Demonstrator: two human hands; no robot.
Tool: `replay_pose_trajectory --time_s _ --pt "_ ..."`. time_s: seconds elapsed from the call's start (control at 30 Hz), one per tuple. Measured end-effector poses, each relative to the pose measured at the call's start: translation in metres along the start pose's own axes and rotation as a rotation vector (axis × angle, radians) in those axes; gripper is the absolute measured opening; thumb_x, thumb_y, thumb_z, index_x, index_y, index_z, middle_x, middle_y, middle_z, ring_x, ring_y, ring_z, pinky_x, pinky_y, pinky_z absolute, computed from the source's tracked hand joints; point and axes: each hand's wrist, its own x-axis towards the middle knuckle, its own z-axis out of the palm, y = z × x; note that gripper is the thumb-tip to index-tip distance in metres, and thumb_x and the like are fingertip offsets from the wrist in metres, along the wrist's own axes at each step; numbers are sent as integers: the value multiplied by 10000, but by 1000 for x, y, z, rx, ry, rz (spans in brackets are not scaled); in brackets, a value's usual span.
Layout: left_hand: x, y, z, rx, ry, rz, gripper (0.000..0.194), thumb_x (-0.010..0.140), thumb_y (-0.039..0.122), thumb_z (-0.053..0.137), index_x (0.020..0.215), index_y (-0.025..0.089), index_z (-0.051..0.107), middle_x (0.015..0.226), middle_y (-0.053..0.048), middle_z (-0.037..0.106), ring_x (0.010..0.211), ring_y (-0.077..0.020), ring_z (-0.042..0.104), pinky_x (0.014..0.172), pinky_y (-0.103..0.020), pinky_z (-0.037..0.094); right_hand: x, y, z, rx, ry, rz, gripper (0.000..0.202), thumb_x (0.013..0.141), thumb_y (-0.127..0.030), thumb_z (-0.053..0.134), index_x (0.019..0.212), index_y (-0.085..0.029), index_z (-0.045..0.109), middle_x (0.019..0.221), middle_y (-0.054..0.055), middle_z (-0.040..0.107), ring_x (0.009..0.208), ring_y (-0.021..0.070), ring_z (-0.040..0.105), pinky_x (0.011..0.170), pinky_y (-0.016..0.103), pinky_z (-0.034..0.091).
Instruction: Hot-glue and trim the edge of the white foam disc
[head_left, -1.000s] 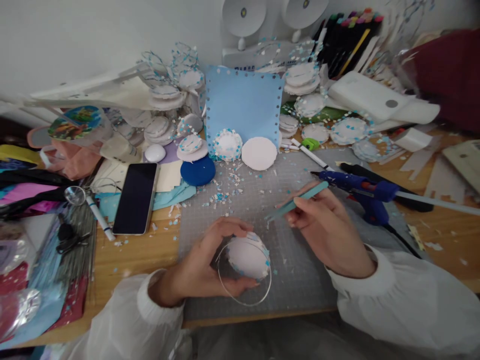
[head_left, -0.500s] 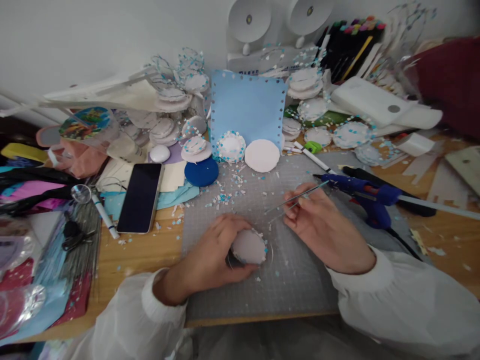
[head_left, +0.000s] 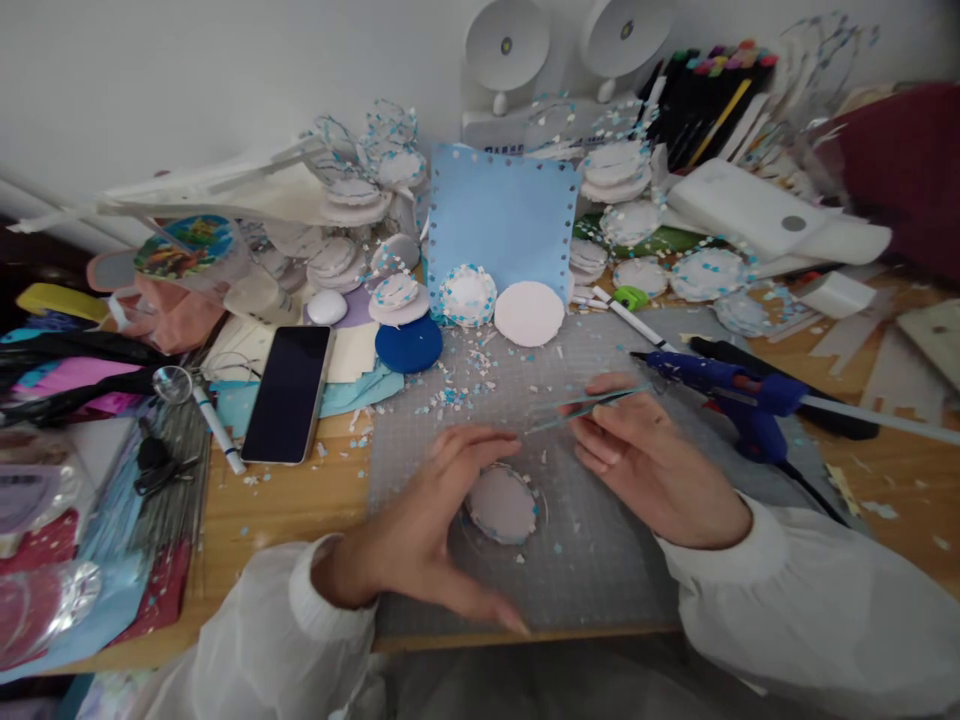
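Note:
My left hand [head_left: 431, 525] is open, thumb and fingers spread wide around the left side of a small round white disc [head_left: 504, 503]. Tiny blue and white pieces edge the disc, which lies on a grey cutting mat [head_left: 600, 590]; a thin clear loop shows beside it. My right hand [head_left: 645, 450] pinches a pair of slim tweezers [head_left: 564, 407], their tips pointing left above the mat. To the right of that hand lies a blue glue gun [head_left: 727, 385] with a clear stick in its back. Loose blue and white confetti [head_left: 454, 395] is scattered on the mat.
A phone [head_left: 289, 393] and a pen [head_left: 217, 430] lie on the left. Toward the back stand a light-blue board [head_left: 502, 220], a white oval disc [head_left: 529, 313] and a dark-blue round pad [head_left: 409, 345]. Several decorated discs crowd both sides. A black strip [head_left: 787, 390] lies behind the glue gun.
My left hand has let go of the small disc and spread its fingers. The disc now lies on the mat. The tweezers in my right hand have tilted flatter.

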Motion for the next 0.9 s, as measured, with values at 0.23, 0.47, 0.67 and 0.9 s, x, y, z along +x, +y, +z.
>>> replay_pose_trajectory --time_s 0.23,0.47,0.67,0.9 --pt "-2 -5 1 -377 319 -102 236 877 308 591 1097 228 616 1142 -100 546 1139 -252 487 1005 -393 374 -2 11 -1 -204 -129 -57 139 733 -225 755 826 -265 661 676 -49 655 495 46 480 469 175 392" --pt "0 -3 0 -451 381 -92 132 830 203 662 958 235 673 1035 -54 569 1031 -185 534 946 -312 405 -4 18 -4 -318 -193 -47 131 783 -193 709 867 -263 636 885 -8 718 576 54 521 509 174 436" --pt "3 -2 0 -467 399 -120 22 823 195 667 841 206 672 946 -46 581 943 -172 556 879 -303 429 -5 16 -2 -332 -224 -71 113 799 -190 691 865 -257 630 928 0 727 579 48 533 513 166 441" --pt "3 0 0 -513 398 -203 52 835 228 656 797 193 648 1020 -60 608 1017 -194 562 917 -314 418 -5 14 -1 -399 -216 -104 103 783 -223 708 862 -237 644 944 40 723 602 80 551 513 208 458"
